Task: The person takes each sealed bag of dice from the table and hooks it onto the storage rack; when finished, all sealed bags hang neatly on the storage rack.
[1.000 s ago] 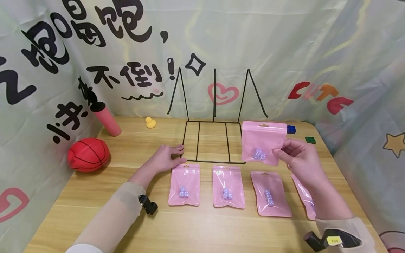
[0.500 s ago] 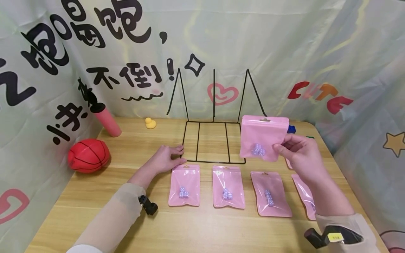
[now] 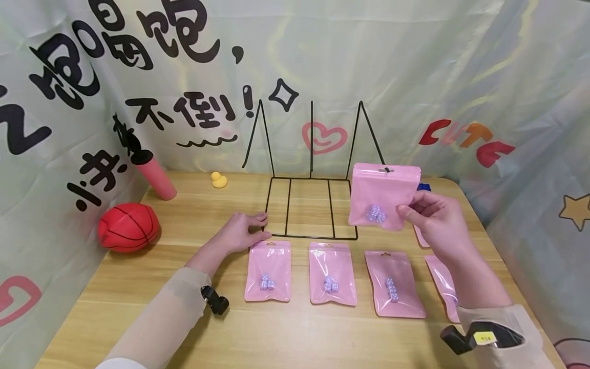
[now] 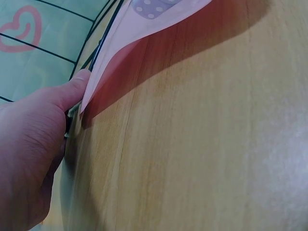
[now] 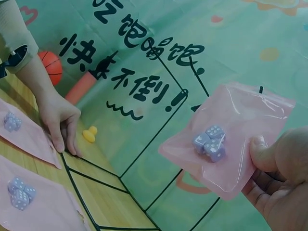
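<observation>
A black wire display rack (image 3: pixel 311 237) with hooks rising at its back stands on the table. My left hand (image 3: pixel 239 231) grips the front left corner of its base between thumb and fingers. My right hand (image 3: pixel 438 220) pinches the right edge of a pink zip bag (image 3: pixel 396 197) with several pale purple dotted dice (image 3: pixel 376 213) inside. The bag hangs upright at the rack's right hook, whose dark tip shows at the bag's hang hole; in the right wrist view, the hook tip (image 5: pixel 261 89) shows there too.
Several pink zip bags of dice, such as one pink bag (image 3: pixel 333 266), lie in a row before the rack. Another bag (image 3: pixel 421 237) is partly behind my right hand. A red ball (image 3: pixel 129 227), pink pump (image 3: pixel 156 177), yellow duck (image 3: pixel 218 180) and blue brick (image 3: pixel 424 187) surround the rack.
My right hand has raised the pink zip bag slightly and brought its hang hole to the right hook's tip. My left hand has stayed at the rack's corner.
</observation>
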Tool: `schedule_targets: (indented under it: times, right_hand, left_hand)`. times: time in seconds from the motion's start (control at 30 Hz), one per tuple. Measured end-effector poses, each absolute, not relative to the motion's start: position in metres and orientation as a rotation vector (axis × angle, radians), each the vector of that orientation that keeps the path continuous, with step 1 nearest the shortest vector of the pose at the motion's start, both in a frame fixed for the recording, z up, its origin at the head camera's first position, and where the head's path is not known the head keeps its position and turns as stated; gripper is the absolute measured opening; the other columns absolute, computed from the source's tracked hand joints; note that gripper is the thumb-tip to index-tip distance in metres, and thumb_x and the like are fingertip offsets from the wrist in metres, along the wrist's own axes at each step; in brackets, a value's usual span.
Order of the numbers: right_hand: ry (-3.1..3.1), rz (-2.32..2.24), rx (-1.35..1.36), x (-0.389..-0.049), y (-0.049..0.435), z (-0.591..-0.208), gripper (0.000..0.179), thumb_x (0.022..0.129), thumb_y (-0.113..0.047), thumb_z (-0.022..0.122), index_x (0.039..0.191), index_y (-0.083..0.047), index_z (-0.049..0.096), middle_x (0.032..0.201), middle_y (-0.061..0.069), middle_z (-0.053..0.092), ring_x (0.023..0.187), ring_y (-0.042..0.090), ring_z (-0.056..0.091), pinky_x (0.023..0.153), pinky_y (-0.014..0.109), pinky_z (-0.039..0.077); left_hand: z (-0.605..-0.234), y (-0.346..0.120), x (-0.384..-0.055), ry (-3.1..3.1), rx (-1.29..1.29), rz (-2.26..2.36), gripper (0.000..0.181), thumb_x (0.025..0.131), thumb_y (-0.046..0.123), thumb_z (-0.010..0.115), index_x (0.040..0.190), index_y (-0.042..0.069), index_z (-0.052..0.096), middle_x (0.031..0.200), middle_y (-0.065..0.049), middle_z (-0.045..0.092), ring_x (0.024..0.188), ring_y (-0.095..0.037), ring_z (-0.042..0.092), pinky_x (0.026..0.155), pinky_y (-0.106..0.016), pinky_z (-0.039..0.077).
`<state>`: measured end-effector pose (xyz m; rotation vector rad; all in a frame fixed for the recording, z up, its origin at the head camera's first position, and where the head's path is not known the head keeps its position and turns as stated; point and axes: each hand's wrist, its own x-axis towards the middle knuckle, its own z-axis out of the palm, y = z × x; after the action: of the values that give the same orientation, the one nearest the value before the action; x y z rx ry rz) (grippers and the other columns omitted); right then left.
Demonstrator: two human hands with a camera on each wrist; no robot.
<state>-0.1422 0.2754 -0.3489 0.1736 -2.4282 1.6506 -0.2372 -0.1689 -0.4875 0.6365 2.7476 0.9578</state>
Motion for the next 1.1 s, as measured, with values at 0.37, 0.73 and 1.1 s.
schedule_targets:
  times: [0.37, 0.73, 1.1]
  right_hand:
    - [-2.399, 1.678, 0.191, -0.157, 0.275, -0.352, 0.018, 0.098, -0.005, 0.076, 0.106, 0.010, 0.070, 0.088, 0.001, 0.073, 0.076, 0.015, 0.064, 0.068, 0.018, 0.056]
    - [-2.423, 1.653, 0.159, -0.181, 0.272, -0.350, 0.023, 0.101, -0.011, 0.075, 0.110, 0.009, 0.069, 0.091, 0.001, 0.072, 0.081, 0.016, 0.062, 0.071, 0.019, 0.054]
    - [-2.456, 1.642, 0.092, -0.209, 0.268, -0.343, 0.031, 0.103, -0.022, 0.073, 0.113, 0.007, 0.069, 0.096, 0.001, 0.073, 0.089, 0.020, 0.062, 0.081, 0.020, 0.054]
  left_hand:
    - [-0.487, -0.169, -0.236, 2.762, 0.638, 0.959, 0.052, 0.097, 0.042, 0.079, 0.135, 0.007, 0.071, 0.151, -0.001, 0.056, 0.146, -0.029, 0.045, 0.126, -0.055, 0.021]
    - [-0.485, -0.168, -0.235, 2.762, 0.625, 0.950, 0.051, 0.097, 0.040, 0.080, 0.136, 0.007, 0.071, 0.152, -0.001, 0.056, 0.147, -0.029, 0.044, 0.126, -0.053, 0.024]
    - [-0.486, -0.168, -0.236, 2.770, 0.641, 0.942, 0.052, 0.097, 0.040, 0.080, 0.136, 0.008, 0.071, 0.152, -0.001, 0.056, 0.146, -0.027, 0.046, 0.126, -0.053, 0.024]
